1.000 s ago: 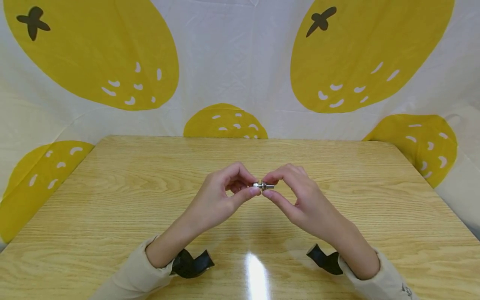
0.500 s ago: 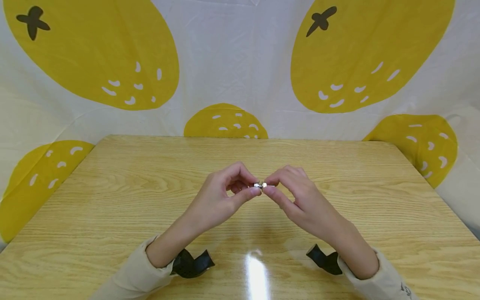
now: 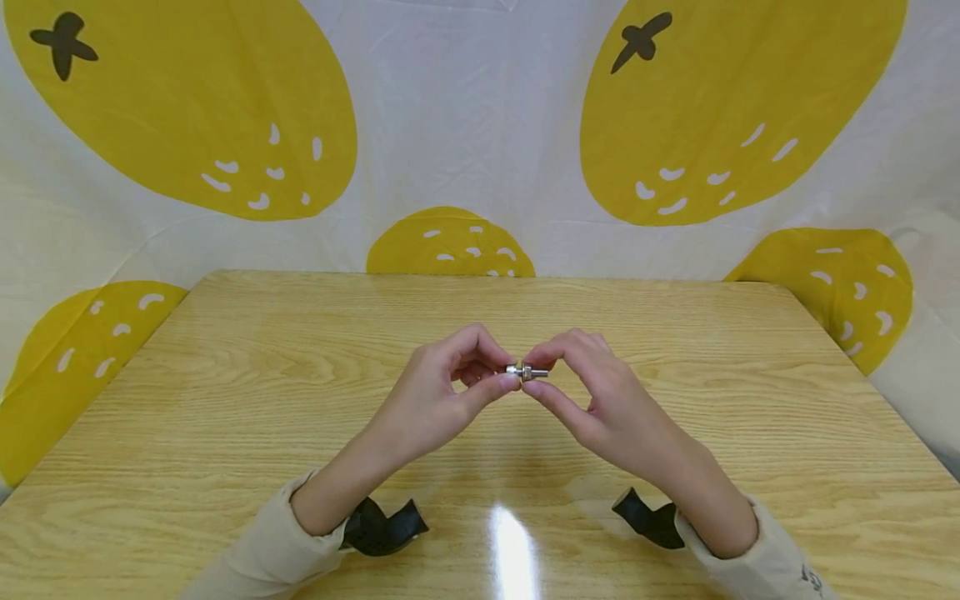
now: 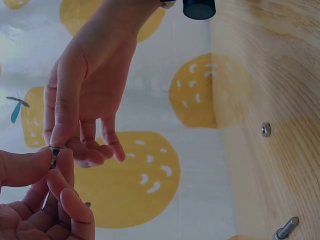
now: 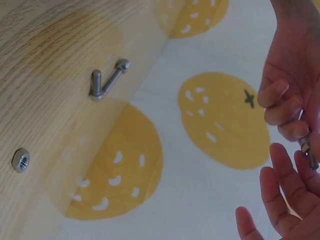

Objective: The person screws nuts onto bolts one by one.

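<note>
A silver bolt (image 3: 513, 372) is held level in front of me, its head end pinched between thumb and fingers of my left hand (image 3: 442, 387). My right hand (image 3: 596, 392) has thumb and index finger at a hex nut (image 3: 528, 373) around the bolt's shank, whose bare end sticks out to the right. Seen from the left wrist, my left hand (image 4: 35, 200) and right hand (image 4: 92, 75) meet at the metal piece, mostly covered by fingers. In the right wrist view, the bolt's end (image 5: 313, 161) shows beside the right hand (image 5: 290, 195).
On the wooden table (image 3: 300, 317), the right wrist view shows a loose nut (image 5: 20, 160) and two bolts, one upright (image 5: 96, 82) and one slanting (image 5: 115, 77). A cloth with yellow fruit prints (image 3: 465, 125) hangs behind the table. Black mounts (image 3: 386, 529) sit at both wrists.
Half a second ago my right thumb had rolled forward over the shank; now thumb and index finger are spread back at the nut, the shank end showing again. My left hand stays put.
</note>
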The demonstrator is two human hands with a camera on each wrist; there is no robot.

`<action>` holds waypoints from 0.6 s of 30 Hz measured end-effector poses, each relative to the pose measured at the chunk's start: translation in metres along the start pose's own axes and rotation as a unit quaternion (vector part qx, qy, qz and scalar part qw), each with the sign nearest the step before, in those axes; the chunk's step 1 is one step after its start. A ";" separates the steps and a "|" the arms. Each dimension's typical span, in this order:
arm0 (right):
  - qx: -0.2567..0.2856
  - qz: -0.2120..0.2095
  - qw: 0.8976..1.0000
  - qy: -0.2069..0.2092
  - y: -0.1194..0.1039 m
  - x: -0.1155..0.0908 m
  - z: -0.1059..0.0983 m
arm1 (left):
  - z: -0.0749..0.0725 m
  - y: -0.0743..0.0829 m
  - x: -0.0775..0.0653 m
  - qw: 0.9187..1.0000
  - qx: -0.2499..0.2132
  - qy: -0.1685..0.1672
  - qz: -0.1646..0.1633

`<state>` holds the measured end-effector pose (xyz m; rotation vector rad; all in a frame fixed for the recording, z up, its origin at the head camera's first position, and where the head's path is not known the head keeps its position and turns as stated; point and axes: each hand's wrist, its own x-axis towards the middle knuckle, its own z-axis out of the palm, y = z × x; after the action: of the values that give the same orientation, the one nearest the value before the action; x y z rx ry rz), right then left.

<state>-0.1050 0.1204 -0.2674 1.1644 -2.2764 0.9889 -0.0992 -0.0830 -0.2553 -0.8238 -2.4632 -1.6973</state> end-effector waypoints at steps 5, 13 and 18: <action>0.008 0.011 1.000 -0.013 0.000 0.001 0.001 | 0.000 0.000 0.000 1.000 -0.003 0.000 0.005; 0.000 0.031 0.999 -0.015 0.000 0.000 0.000 | 0.001 0.000 0.000 1.000 -0.005 -0.001 0.000; 0.003 0.047 0.999 -0.015 -0.004 0.000 -0.002 | 0.000 0.000 0.000 1.000 -0.007 0.000 -0.001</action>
<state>-0.1020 0.1203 -0.2643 1.0906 -2.3724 1.0201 -0.0991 -0.0829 -0.2557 -0.8229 -2.4560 -1.7179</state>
